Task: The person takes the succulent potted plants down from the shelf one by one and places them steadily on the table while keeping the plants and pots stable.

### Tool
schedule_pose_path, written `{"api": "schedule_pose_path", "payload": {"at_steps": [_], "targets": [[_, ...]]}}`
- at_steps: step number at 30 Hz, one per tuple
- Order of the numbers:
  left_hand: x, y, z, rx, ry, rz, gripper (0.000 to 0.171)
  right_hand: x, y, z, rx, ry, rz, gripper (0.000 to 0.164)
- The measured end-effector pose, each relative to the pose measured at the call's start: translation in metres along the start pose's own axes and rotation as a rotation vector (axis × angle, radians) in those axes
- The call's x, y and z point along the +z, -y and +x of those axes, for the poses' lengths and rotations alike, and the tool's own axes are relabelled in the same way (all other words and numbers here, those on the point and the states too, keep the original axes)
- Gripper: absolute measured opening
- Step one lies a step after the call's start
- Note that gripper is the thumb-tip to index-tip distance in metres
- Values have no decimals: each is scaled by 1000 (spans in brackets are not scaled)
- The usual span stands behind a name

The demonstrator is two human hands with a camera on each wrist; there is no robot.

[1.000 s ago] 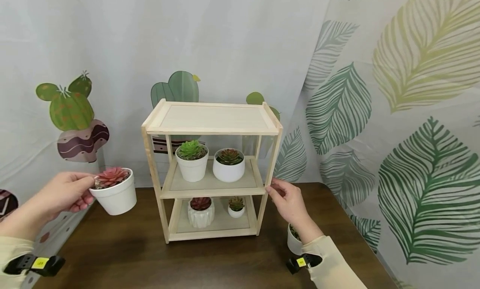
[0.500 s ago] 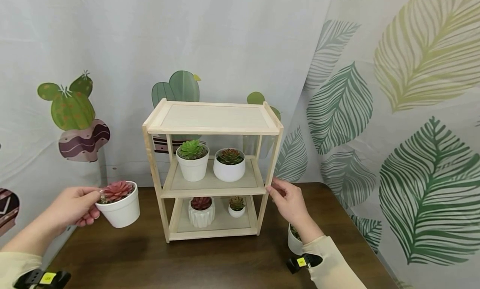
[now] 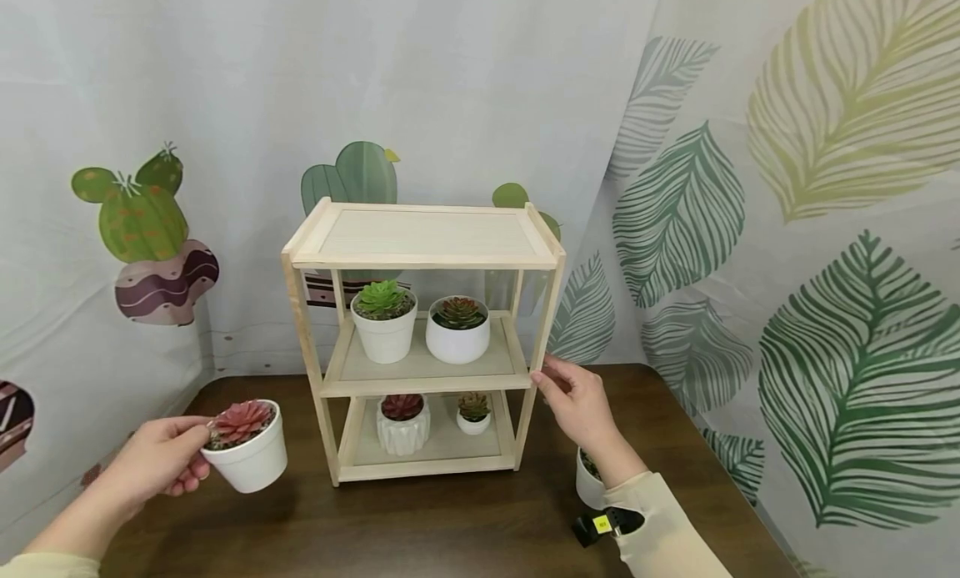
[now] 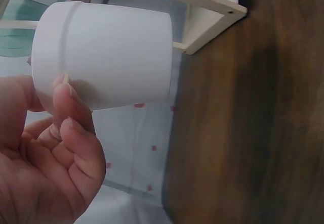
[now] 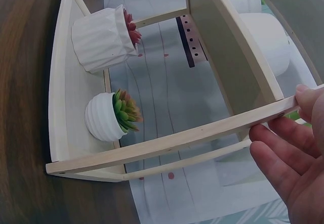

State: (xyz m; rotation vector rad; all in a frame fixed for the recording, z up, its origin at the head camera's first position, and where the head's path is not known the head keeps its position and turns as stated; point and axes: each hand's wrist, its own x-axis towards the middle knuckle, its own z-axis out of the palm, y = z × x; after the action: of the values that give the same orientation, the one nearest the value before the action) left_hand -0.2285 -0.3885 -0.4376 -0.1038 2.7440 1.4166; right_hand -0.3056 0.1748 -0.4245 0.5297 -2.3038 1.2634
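My left hand (image 3: 153, 461) grips a white pot with a red succulent (image 3: 247, 449) by its rim, held just above the dark table at the left of the wooden three-tier shelf (image 3: 423, 261). In the left wrist view the pot (image 4: 109, 54) lies sideways against my fingers (image 4: 71, 123). My right hand (image 3: 577, 403) holds the shelf's right front post (image 3: 542, 344) at the middle tier; the right wrist view shows my fingertips (image 5: 283, 145) and thumb on that post (image 5: 177, 143).
The middle tier carries a green succulent pot (image 3: 384, 319) and a rounder pot (image 3: 457, 328). The bottom tier has a ribbed pot (image 3: 402, 424) and a tiny pot (image 3: 473, 413). Another white pot (image 3: 588, 478) stands behind my right wrist. Curtains close in behind and to the right.
My left hand has lowered the red succulent pot down and slightly right, toward the table. The right hand has stayed on the shelf post.
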Motion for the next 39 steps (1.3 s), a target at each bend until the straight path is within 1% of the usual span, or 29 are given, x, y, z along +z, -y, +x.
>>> {"api": "schedule_pose_path", "payload": {"at_steps": [5,8,15,20,23,30,33,39], "targets": [[12,14,-2,3,-9,-27,51,-1,0,0,-6,-16,-5,34],[18,23,-6,3,-15,-37,50,0,0,0,-5,-21,11,34],[29,41,-18,-40,-36,-27,49,3,1,1,-1,-8,21,33],[33,44,-20,-38,-63,-11,48,2,1,0,-2,-21,33,35],[36,45,-22,-42,-63,-5,48,1,1,0,1,-23,43,36],[41,53,-24,-79,-24,-16,48,1,0,-1,-3,-13,40,34],[41,58,-24,-79,-11,-15,47,1,0,-1,-1,-11,40,33],[41,62,-24,-65,-13,3,47,1,0,-1,4,-12,40,32]]}}
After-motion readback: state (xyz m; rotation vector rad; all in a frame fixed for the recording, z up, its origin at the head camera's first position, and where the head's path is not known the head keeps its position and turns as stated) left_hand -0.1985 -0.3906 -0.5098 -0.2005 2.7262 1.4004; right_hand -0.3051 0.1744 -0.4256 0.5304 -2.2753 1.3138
